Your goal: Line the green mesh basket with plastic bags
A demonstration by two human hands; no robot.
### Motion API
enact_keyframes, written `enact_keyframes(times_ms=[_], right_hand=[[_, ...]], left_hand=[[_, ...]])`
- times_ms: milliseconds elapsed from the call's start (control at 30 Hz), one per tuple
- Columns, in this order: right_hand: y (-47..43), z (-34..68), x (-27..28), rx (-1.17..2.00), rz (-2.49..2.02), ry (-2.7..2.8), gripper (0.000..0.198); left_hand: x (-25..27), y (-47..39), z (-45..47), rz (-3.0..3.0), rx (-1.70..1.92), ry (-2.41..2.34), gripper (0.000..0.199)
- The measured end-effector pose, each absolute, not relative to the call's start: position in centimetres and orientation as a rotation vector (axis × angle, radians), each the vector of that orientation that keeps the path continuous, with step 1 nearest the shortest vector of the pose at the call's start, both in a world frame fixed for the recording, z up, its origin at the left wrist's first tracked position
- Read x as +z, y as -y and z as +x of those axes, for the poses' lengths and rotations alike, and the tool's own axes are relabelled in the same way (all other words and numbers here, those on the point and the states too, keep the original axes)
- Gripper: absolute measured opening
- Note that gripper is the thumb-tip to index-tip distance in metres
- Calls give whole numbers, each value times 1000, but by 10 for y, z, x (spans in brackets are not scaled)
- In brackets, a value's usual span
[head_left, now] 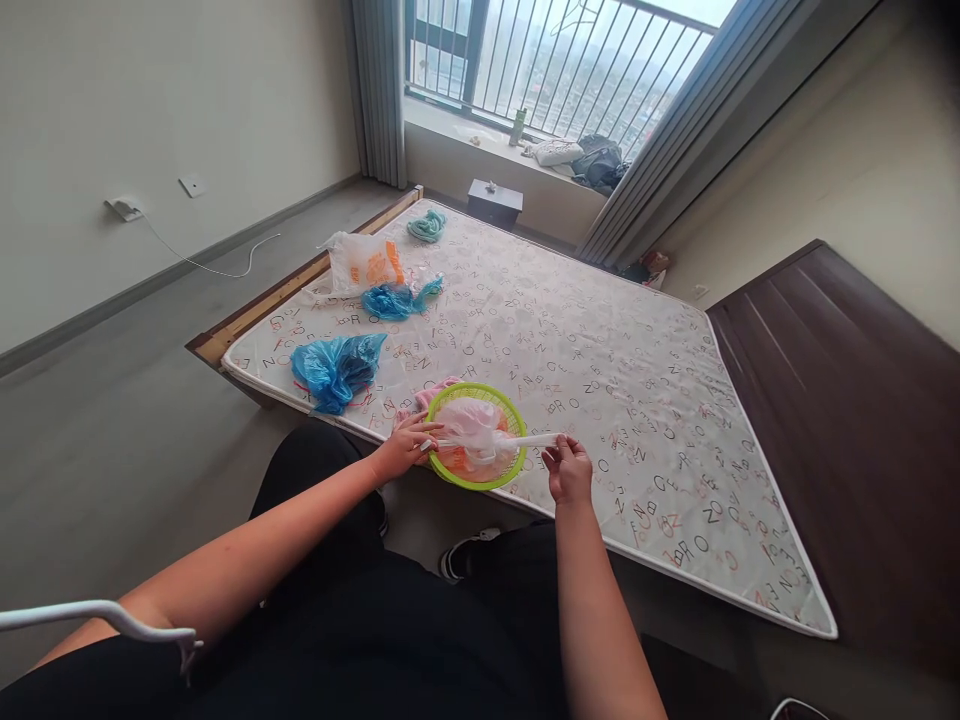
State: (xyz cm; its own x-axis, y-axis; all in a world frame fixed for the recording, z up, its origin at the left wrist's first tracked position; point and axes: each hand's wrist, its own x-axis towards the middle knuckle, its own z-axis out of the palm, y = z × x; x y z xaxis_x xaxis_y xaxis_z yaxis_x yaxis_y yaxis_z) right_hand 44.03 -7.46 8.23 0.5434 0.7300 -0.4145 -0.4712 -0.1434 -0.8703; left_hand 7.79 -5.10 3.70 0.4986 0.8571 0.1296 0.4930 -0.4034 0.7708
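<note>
A white plastic bag point(471, 424) with something orange showing through sits in a lime-green basket point(478, 484) at the mattress's near edge. My right hand point(569, 469) pinches one of the bag's handles, drawn out taut to the right. On the left, my left hand point(406, 446) is closed on the other handle, by the basket's rim. The bag looks gathered or knotted between the two hands. A pink cloth point(429, 397) lies behind the basket, partly hidden by it.
On the mattress point(637, 400) lie a blue plastic bag point(337, 370), another blue bag point(394, 300), a white bag with orange print point(366, 264) and a teal coil point(427, 226). A dark headboard point(832, 400) stands right. A small nightstand point(495, 198) stands beyond the bed.
</note>
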Motion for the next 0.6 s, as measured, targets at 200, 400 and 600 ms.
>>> enact_keyframes(times_ms=[200, 400, 600], right_hand=[[84, 418, 96, 1183, -1442, 728, 46], [89, 388, 101, 1103, -1797, 1236, 35], [99, 353, 136, 1092, -1535, 1162, 36]], left_hand=[[44, 62, 87, 2175, 767, -1179, 31], [66, 65, 108, 2363, 537, -1263, 61], [96, 52, 139, 2173, 788, -1231, 70]])
